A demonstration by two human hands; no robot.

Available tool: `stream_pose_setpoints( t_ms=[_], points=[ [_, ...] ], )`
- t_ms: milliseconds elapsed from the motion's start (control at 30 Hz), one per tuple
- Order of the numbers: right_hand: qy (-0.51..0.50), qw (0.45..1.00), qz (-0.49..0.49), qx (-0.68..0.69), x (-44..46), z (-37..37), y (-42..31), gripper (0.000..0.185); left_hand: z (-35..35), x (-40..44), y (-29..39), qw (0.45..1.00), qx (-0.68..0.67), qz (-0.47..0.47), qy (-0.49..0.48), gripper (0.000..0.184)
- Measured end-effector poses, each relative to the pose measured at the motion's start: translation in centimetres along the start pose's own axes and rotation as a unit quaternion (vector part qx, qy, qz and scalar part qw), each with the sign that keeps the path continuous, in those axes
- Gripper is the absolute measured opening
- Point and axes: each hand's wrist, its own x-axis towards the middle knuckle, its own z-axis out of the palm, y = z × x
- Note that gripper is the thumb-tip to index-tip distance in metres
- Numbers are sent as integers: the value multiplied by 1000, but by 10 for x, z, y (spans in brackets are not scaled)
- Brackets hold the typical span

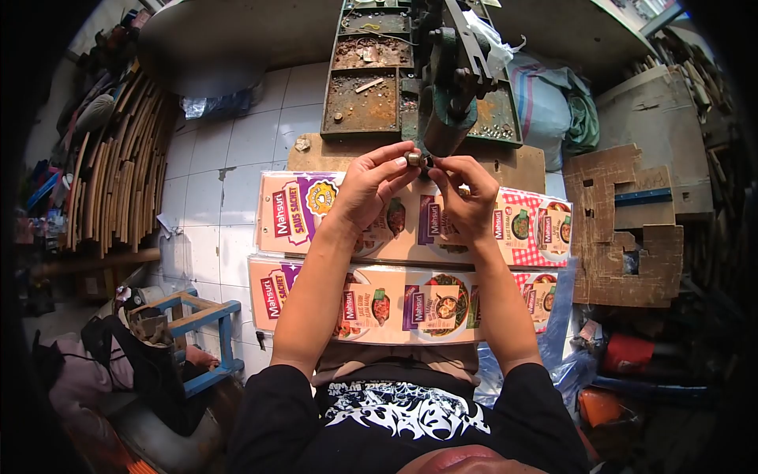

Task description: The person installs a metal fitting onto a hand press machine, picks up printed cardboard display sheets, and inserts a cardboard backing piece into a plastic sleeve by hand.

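Note:
My left hand [371,186] is closed, pinching a small brass-coloured metal cylinder [413,159] between thumb and fingers. Beside it my right hand [467,193] is closed too, its thumb and index finger meeting at a small dark part just right of the cylinder; what they grip is too small to make out. Both hands are right in front of a dark green hand press [448,126], near its lower end. Under my forearms lie a printed panel [272,217] with food pictures and a second, similar panel [264,294] nearer to me.
Behind the hands, a rusty compartment tray [371,118] with small metal bits flanks the press on a wooden board [521,164]. Cut brown boards [624,229] lie right, stacked strips [118,166] left. A blue-framed stool [225,316] and a seated person are at lower left.

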Motion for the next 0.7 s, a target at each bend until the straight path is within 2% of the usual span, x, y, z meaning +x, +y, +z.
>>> stream_pose_setpoints(
  t_ms=[700],
  points=[
    [-2,1000,0,-3,-1,-1,1,16,0,-1,-7,997,59,41,2,35]
  ],
)
